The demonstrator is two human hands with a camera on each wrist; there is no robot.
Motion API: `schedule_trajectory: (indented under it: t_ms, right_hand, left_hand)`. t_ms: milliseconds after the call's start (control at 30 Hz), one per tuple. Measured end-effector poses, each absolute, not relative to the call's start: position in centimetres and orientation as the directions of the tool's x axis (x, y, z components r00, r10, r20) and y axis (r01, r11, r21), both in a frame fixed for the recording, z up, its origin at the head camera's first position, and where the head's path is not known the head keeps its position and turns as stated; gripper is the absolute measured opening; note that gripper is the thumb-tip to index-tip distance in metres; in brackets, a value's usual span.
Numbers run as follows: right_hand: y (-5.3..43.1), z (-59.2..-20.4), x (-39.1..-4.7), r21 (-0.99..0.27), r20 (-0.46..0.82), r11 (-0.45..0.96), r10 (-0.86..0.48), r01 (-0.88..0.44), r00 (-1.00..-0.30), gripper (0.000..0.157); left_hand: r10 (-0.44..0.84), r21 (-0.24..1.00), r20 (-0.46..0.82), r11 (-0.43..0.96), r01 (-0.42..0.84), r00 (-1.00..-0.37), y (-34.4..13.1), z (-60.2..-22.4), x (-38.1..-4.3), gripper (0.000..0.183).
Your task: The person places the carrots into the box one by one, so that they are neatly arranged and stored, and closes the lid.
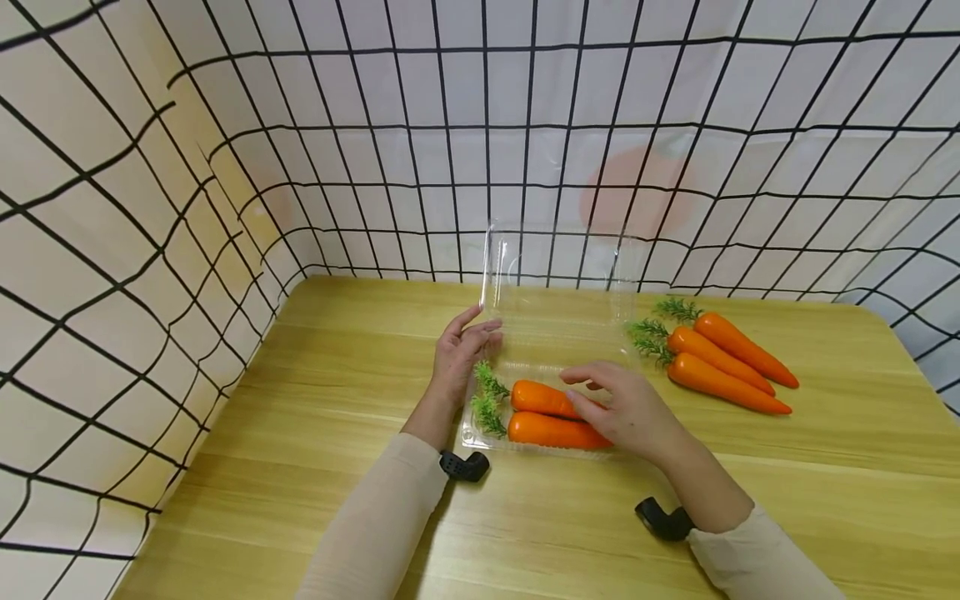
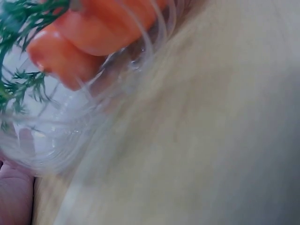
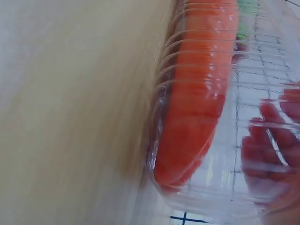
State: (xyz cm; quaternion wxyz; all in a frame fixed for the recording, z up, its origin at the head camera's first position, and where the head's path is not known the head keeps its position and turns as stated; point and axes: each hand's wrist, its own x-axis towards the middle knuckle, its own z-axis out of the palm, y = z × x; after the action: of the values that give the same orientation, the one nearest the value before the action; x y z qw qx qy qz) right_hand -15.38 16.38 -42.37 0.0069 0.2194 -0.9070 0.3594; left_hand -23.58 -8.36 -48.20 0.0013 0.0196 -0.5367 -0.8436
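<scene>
In the head view two orange carrots, the upper carrot [image 1: 540, 398] and the lower carrot [image 1: 555, 431], lie side by side in a clear plastic clamshell box [image 1: 474, 437]. Their green leafy tops [image 1: 490, 408] point left. The box's clear lid [image 1: 555, 275] stands raised at the back. My left hand [image 1: 456, 358] touches the box's left edge near the hinge, its fingers loosely extended. Over the right ends of the carrots is my right hand [image 1: 626, 408], fingers bent and spread from the thumb, gripping nothing. It hides those ends. In the right wrist view a carrot [image 3: 194, 112] shows through the ribbed box wall.
Three more carrots [image 1: 723, 358] with green tops lie fanned out on the wooden table [image 1: 315, 400], right of the box. A black wire grid [image 1: 420, 158] stands along the back and left, with a white sheet behind it. Both wrists carry black camera mounts.
</scene>
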Motion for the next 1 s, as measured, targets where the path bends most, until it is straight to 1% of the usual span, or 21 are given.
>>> schedule_trajectory:
  t_ms: [100, 300, 733, 1000]
  right_hand:
    - [16.8, -42.4, -15.1, -0.644, 0.21, 0.645, -0.368, -0.411, -0.906, 0.024]
    - [18.0, -42.2, -14.6, -0.634, 0.215, 0.674, -0.316, -0.378, -0.924, 0.024]
    - [20.7, -42.2, -14.0, -0.581, 0.319, 0.713, -0.246, -0.394, -0.915, 0.021]
    - [22.1, -42.0, -13.7, -0.591, 0.317, 0.719, -0.209, -0.365, -0.925, 0.021]
  left_hand:
    - [-0.02, 0.9, -0.029, -0.435, -0.017, -0.999, -8.4, -48.3, -23.5, 0.05]
    - [-0.028, 0.905, -0.032, -0.426, -0.017, -0.999, -8.4, -48.2, -23.4, 0.051]
    - [-0.026, 0.905, -0.021, -0.425, -0.008, -0.999, -8.4, -48.3, -23.6, 0.05]
    - [-0.025, 0.907, -0.015, -0.421, -0.003, -1.0, -8.4, -48.4, -23.7, 0.051]
